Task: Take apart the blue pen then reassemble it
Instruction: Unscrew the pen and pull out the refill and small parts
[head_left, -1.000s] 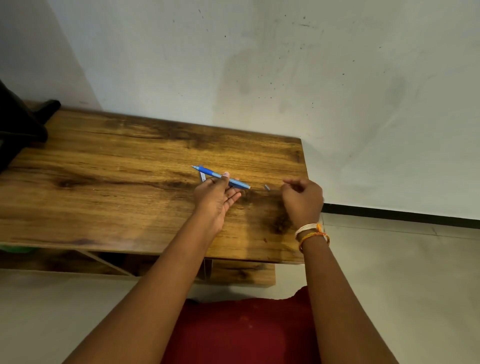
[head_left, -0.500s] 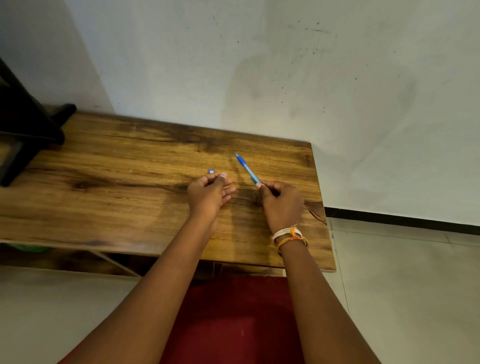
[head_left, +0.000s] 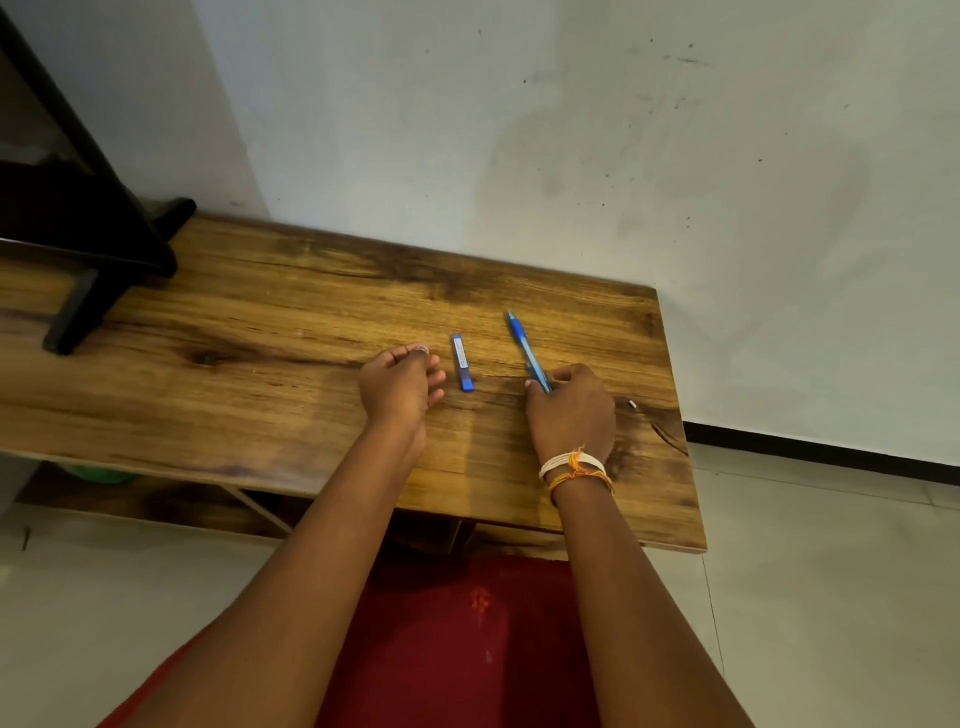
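Wood grain runs the length of the table (head_left: 260, 364), and at its far left stands a black stand (head_left: 93, 244) well away from the work. Moving right, the left hand (head_left: 400, 387) rests on the tabletop with its fingers curled in; whether they hide some small part of the pen I cannot tell, as nothing shows in them. Just beside it, apart from the fingers, lies a short blue barrel piece (head_left: 462, 362) — already separated, its long axis pointing away from the person toward the wall. Further right is the rest of the blue pen (head_left: 523, 345), tip aimed away and tilted slightly left, its near end pinched in the fingers of the right hand (head_left: 569, 410), which wears thread bracelets (head_left: 574, 467) at the wrist. Near the table's right edge sits a tiny pale part (head_left: 632, 404), well clear of both hands.

The two blue pieces lie nearly parallel with a strip of bare wood between them. The left hand is the nearer one to the loose barrel piece, which sits just to its right — so picking it up would likely fall to that hand, approaching from the side, across the long axis.
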